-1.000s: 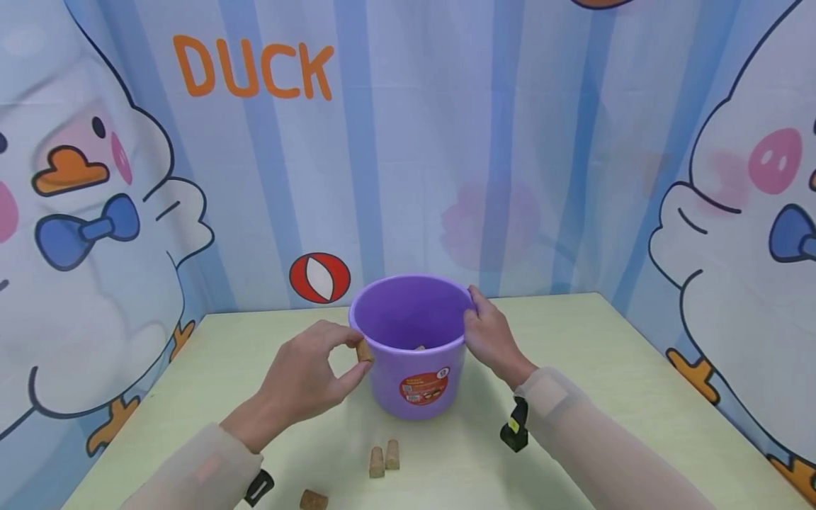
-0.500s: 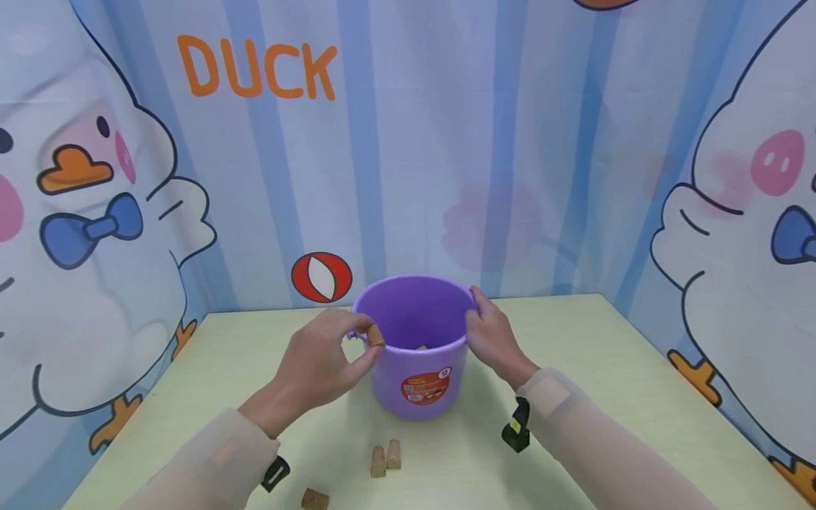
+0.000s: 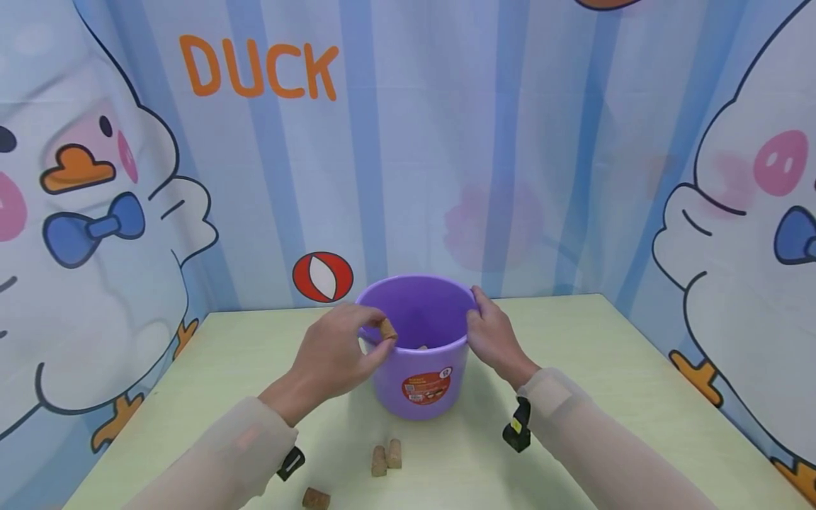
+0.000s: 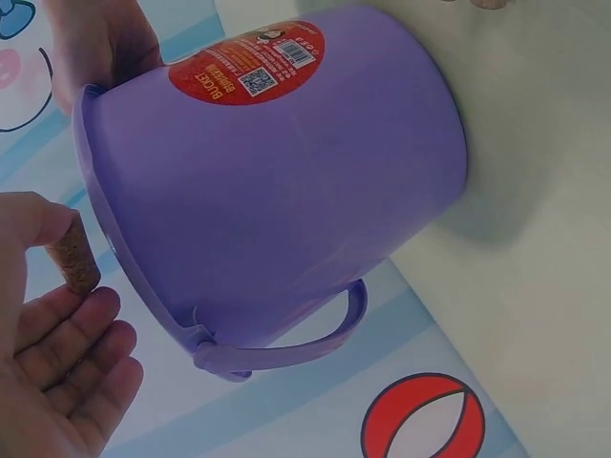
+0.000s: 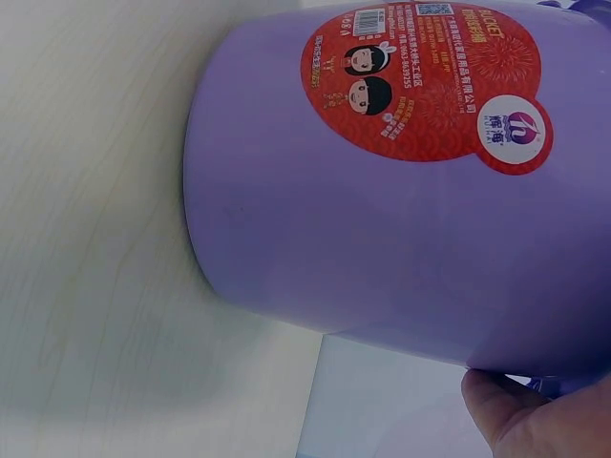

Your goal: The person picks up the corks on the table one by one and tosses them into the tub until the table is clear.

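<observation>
A purple bucket (image 3: 408, 382) with a red label stands upright on the table. Between thumb and forefinger my left hand (image 3: 338, 350) pinches a cork (image 3: 387, 330) at the bucket's left rim; the left wrist view shows this cork (image 4: 74, 253) just outside the rim line, the other fingers loosely extended. My right hand (image 3: 497, 336) grips the rim on the right side, its thumb (image 5: 496, 401) against the outer wall. Low inside the bucket, the top of a pale piece (image 3: 423, 348) shows over the front rim; the rest is hidden.
Two corks stand close together, the left cork (image 3: 379, 461) and the right cork (image 3: 394, 454), in front of the bucket. Another cork (image 3: 316, 499) lies nearer the front edge. Behind the pale table (image 3: 554, 425) hangs a striped curtain (image 3: 421, 142) with duck drawings.
My left hand has moved right and slightly up with the cork, from outside the bucket's front left to over its rim. The right hand and bucket have stayed in place.
</observation>
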Tool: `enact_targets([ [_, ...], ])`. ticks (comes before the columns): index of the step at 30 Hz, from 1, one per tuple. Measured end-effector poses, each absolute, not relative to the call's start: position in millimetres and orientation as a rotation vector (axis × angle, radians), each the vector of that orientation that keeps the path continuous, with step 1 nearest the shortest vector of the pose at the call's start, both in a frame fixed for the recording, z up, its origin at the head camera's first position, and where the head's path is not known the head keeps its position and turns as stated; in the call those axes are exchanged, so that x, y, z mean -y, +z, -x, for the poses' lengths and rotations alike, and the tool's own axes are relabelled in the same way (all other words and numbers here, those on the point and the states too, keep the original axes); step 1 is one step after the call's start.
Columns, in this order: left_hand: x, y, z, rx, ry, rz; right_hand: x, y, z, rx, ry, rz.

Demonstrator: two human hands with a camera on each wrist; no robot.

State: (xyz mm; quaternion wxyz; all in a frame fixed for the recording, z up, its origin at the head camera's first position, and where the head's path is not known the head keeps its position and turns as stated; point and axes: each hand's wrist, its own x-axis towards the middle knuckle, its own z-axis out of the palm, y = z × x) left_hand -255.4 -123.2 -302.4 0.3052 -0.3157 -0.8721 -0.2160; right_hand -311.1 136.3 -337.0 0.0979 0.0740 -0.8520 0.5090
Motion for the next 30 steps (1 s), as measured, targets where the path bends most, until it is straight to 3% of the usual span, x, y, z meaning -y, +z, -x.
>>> enact_targets([
  [30,103.8,-291.2,269.4,2.546,-0.517,0.69,-136.1,-336.9,311.9,2.537,1.515,-0.205],
])
